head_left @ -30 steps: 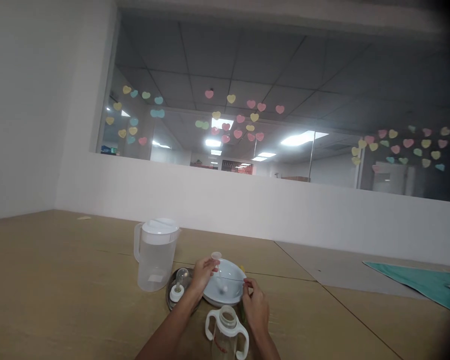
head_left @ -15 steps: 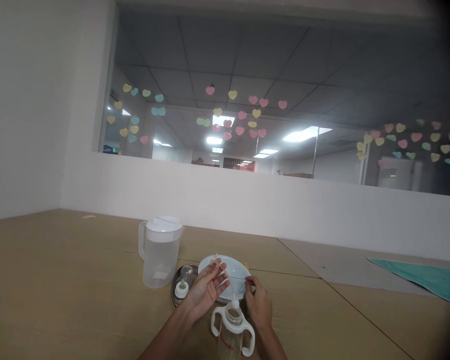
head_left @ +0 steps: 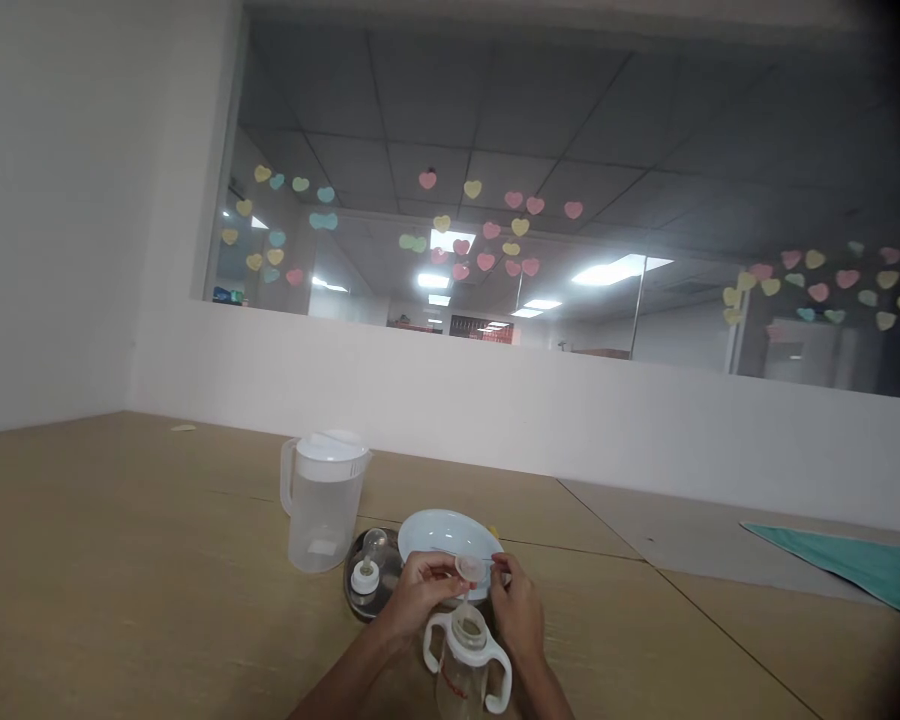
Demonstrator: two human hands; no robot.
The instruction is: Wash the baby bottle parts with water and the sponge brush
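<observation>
Pinching a translucent straw piece [head_left: 470, 569], the left hand [head_left: 422, 592] sits just above the two-handled bottle [head_left: 466, 658], thin stem pointing down at the bottle's open mouth. Right hand [head_left: 517, 605] is just right of the bottle's mouth, fingers drawn narrow; can't tell if they grip anything. Step in hand looks like lining up stem and mouth; next move probably calls for a straight, centred lowering without knocking the bottle. Whether the stem tip is inside: unclear. Beyond the bottle: pale bowl [head_left: 436, 522]. Left of it: metal tray [head_left: 383, 596] bearing a teat with white ring [head_left: 365, 577], then a lidded pitcher [head_left: 324, 515] farther out. Table [head_left: 120, 550] is wood-toned, seamed; teal cloth [head_left: 840, 565] well right of the bottle. Far behind it: white wall [head_left: 420, 390], window [head_left: 330, 90] with heart stickers [head_left: 514, 200], lit room past the glass.
</observation>
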